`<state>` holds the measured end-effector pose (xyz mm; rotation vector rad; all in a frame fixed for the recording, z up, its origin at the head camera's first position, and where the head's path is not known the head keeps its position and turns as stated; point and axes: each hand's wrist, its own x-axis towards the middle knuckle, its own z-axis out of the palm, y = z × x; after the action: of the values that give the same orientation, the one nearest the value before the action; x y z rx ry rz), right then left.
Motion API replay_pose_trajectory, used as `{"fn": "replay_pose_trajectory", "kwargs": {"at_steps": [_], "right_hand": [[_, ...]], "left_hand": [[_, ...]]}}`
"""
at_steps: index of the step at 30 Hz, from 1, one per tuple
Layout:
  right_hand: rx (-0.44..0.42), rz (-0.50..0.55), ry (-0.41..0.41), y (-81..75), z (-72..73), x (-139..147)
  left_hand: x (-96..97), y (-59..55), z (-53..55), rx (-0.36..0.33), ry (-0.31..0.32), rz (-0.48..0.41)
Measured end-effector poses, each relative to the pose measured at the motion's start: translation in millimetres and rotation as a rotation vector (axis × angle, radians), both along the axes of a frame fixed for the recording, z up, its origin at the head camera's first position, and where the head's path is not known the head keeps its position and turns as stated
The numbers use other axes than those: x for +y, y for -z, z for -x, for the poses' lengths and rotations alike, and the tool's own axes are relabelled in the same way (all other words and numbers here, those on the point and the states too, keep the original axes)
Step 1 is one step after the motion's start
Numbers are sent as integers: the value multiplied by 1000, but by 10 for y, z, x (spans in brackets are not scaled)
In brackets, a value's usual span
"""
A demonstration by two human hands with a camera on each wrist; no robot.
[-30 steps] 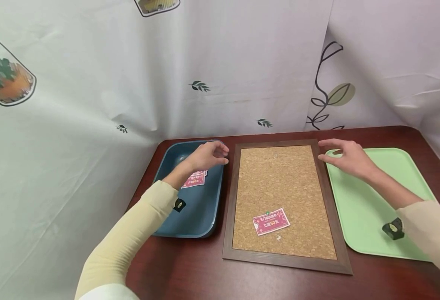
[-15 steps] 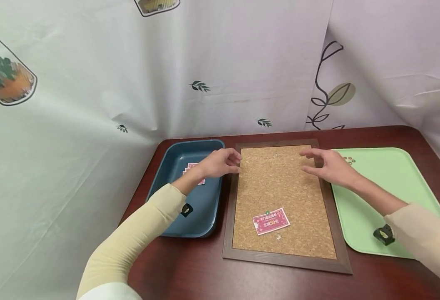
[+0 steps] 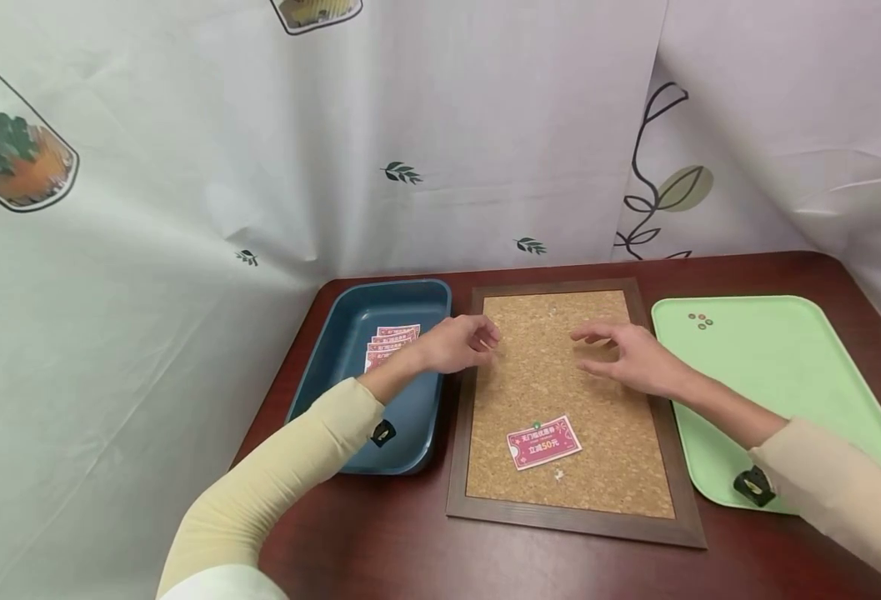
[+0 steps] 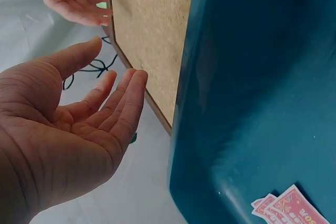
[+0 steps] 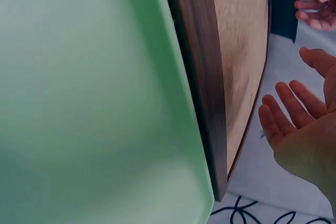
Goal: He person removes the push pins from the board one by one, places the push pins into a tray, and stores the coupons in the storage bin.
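Observation:
My left hand [image 3: 461, 343] hovers over the left edge of the framed cork board [image 3: 553, 367], its fingers loosely bent and holding nothing. In the left wrist view the palm and spread thumb of that left hand [image 4: 79, 114] show plainly. Above the board's right side hangs my right hand [image 3: 628, 357], likewise relaxed and bare, as the right hand [image 5: 304, 114] in the right wrist view confirms. A pink coupon [image 3: 543, 442] lies on the lower part of the cork, with a green pushpin [image 3: 536, 425] at its top edge.
To the left stands a blue tray [image 3: 335, 333] with several overlapping pink coupons [image 3: 395, 335] inside. A light green tray [image 3: 770, 358] sits on the right, bearing several small round pieces [image 3: 701, 317]. A patterned white curtain [image 3: 455, 125] hangs behind the dark red table [image 3: 380, 533].
Both hands have moved inward over the cork board, the left one rightward from the blue tray and the right one leftward from the green tray. The coupon on the board has stayed put.

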<state>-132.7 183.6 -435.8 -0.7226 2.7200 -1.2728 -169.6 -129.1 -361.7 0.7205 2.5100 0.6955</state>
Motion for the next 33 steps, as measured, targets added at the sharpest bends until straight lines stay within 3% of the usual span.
{"fn": "replay_pose_trajectory", "kwargs": {"at_steps": [12, 22, 33], "right_hand": [[54, 33, -123, 73, -111, -213], [-19, 65, -208, 120, -207, -366], [-87, 56, -278, 169, -270, -488]], "left_hand": [[79, 86, -118, -66, 49, 28], [155, 205, -230, -108, 72, 74], [204, 260, -334, -217, 96, 43]]}}
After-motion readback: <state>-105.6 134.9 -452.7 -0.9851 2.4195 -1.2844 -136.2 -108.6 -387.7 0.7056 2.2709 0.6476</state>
